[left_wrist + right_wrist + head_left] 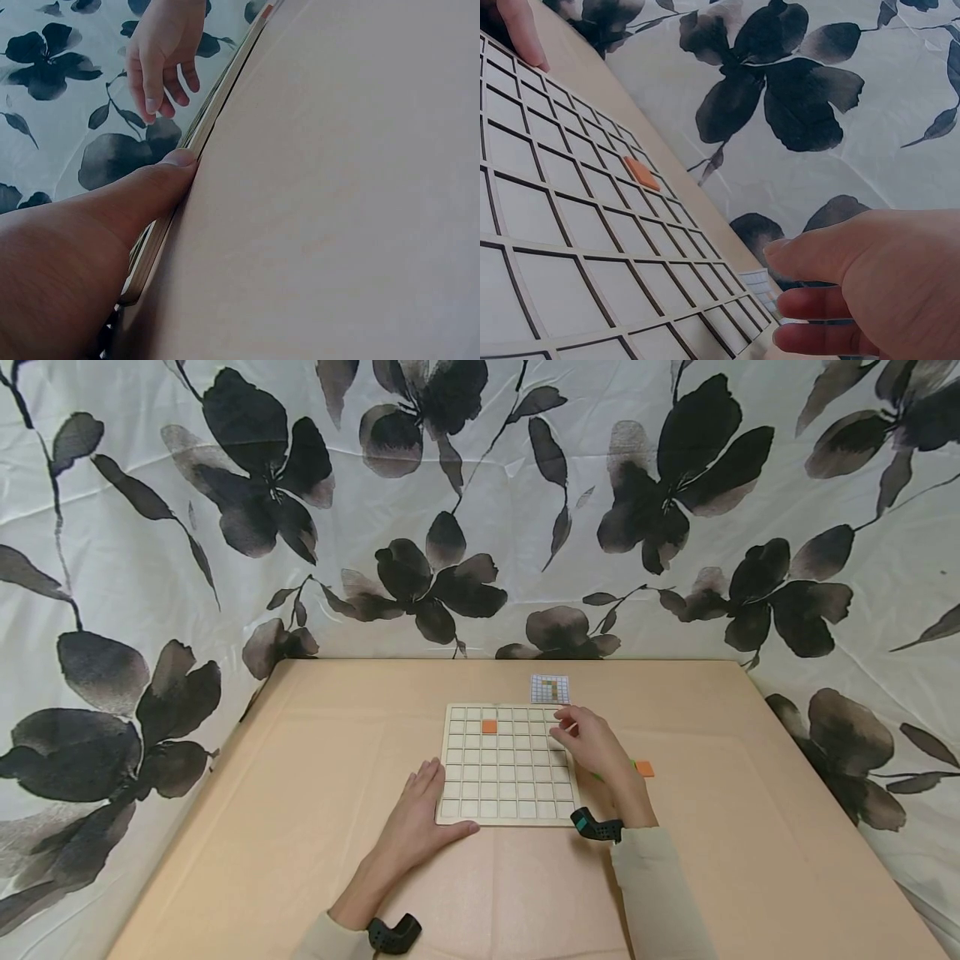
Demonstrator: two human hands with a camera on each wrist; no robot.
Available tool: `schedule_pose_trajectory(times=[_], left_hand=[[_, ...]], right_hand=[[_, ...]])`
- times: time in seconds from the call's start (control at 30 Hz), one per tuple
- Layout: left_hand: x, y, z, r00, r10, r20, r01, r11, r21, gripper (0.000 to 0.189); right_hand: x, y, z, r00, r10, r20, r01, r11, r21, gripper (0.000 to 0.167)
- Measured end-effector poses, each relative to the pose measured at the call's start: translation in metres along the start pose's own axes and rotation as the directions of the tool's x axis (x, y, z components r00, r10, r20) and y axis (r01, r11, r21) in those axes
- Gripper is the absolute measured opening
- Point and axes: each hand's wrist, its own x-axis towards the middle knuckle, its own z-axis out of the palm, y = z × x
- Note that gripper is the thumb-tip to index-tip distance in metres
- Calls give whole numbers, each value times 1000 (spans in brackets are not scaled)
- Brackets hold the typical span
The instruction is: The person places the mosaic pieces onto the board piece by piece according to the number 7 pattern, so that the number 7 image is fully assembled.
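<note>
A pale wooden grid board [507, 766] lies on the table, with one orange square tile [489, 727] in a cell of its second row from the top. My left hand [417, 820] rests at the board's lower left corner, fingers straight along the left side. Its thumb [154, 184] touches the front edge. Over the board's upper right corner hovers my right hand [594, 745], fingers loosely bent. In the right wrist view, nothing shows between its thumb [810, 251] and fingers. A small printed grid card [550, 688] lies just behind the board.
Right of the board, partly hidden under my right wrist, lie another orange tile [644, 768] and a sliver of green. The tan table [337, 735] ends at a white cloth [525, 527] with dark flowers. Black wrist devices sit on both arms.
</note>
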Motion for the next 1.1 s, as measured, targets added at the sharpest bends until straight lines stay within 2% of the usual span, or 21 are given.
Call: schedule_pose_trajectory(times=[0.6, 1.1], left_hand=[[0, 0, 1, 1000, 0, -1, 0, 1000, 2, 111], [0, 2, 0, 1000, 1, -4, -1, 1000, 7, 111]], right_hand=[[1, 4, -1, 1000, 16, 13, -16, 1000, -5, 40], [1, 21, -14, 999, 49, -9, -49, 999, -13, 43]])
